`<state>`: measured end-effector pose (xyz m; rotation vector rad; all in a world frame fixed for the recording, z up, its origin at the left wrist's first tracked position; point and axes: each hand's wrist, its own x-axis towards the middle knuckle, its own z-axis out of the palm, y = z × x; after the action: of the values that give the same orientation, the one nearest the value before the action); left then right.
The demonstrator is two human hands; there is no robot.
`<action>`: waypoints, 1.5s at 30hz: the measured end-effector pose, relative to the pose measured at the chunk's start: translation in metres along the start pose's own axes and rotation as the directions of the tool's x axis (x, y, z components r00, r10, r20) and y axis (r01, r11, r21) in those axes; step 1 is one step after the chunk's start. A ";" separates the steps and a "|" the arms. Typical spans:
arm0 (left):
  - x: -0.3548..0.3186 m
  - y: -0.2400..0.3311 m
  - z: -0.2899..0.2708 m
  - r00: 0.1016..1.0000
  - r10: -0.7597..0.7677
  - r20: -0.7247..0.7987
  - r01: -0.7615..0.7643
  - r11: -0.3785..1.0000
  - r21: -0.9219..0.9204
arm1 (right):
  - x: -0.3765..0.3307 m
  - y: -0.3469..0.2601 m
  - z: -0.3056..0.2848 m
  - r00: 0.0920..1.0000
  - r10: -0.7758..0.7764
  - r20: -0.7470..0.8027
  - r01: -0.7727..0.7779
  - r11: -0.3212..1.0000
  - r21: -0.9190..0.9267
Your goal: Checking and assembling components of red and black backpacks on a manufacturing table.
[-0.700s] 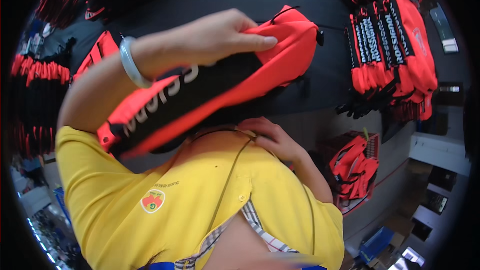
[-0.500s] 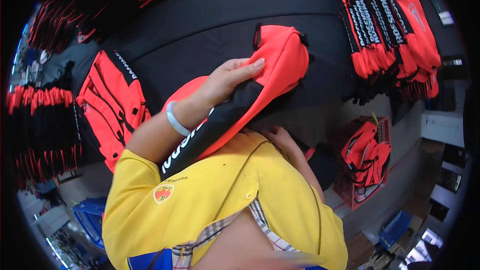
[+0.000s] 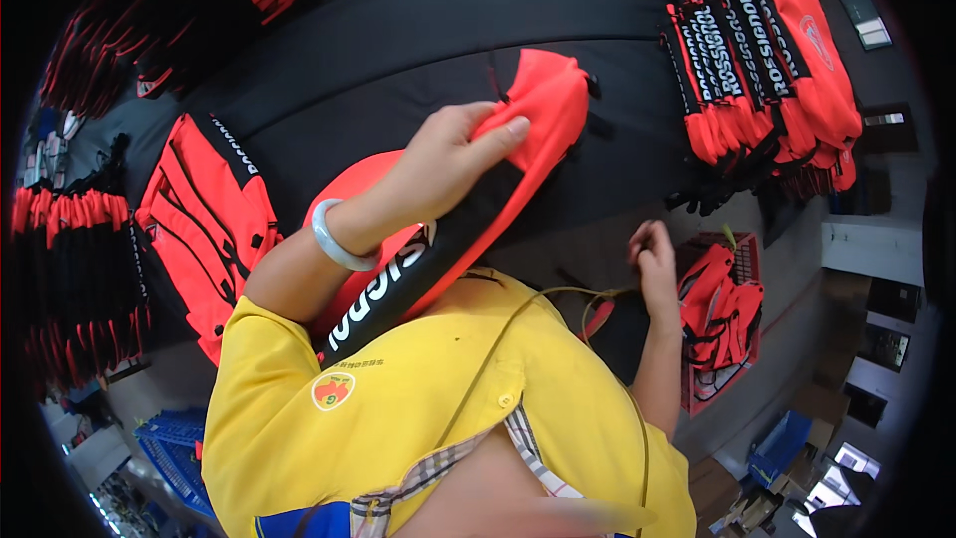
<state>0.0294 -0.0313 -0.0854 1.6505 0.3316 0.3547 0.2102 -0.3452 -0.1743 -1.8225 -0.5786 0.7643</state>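
My left hand (image 3: 453,154), with a pale bangle (image 3: 337,237) at its wrist, pinches a bright red and black fabric bag (image 3: 550,100) between thumb and fingers. The bag's narrow end sticks up beyond my fingers, and its black side panel with white lettering slants down against my yellow shirt. My right hand (image 3: 652,251) is raised on the right, apart from the bag, with curled fingers. A thin cord (image 3: 558,289) from around my neck runs to its side; what the fingers hold, if anything, is hidden. Below the cord is a small red thing (image 3: 598,318).
A dark cloth-covered table (image 3: 438,5) spreads ahead. On it, a red backpack (image 3: 204,214) lies at left and stacked red and black bags (image 3: 767,60) at right. More stacks (image 3: 75,269) stand far left. A red crate (image 3: 749,349) with bags sits at lower right.
My right hand has lifted from beside my shirt out to the right, and the cord now stretches toward it. The bag's upper end has tipped slightly left, still held by my left hand.
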 end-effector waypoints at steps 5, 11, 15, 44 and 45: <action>-0.003 0.020 0.026 0.988 -0.068 0.136 0.024 0.954 0.300 | 0.024 -0.111 0.089 0.927 -0.288 -0.240 0.371 0.789 0.489; -0.031 -0.004 0.055 0.991 -0.036 0.127 0.072 0.955 -0.289 | 0.068 -0.097 0.150 0.971 -0.155 -0.183 0.235 0.764 0.601; -0.040 -0.001 0.051 0.964 -0.235 0.126 0.249 0.625 -0.740 | 0.064 -0.108 0.123 0.942 -0.335 0.003 0.283 0.802 0.526; -0.057 0.006 0.043 0.978 -0.142 -0.154 -0.010 0.702 -0.712 | -0.030 -0.194 0.097 0.663 -0.681 0.312 0.594 0.224 -0.773; -0.058 0.006 0.043 0.978 -0.144 -0.154 -0.009 0.702 -0.712 | -0.030 -0.196 0.097 0.664 -0.680 0.312 0.594 0.225 -0.772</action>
<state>-0.0049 -0.0951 -0.0855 0.8270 0.3459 0.5181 0.1113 -0.2359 -0.0099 -2.1160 -1.7555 -0.3081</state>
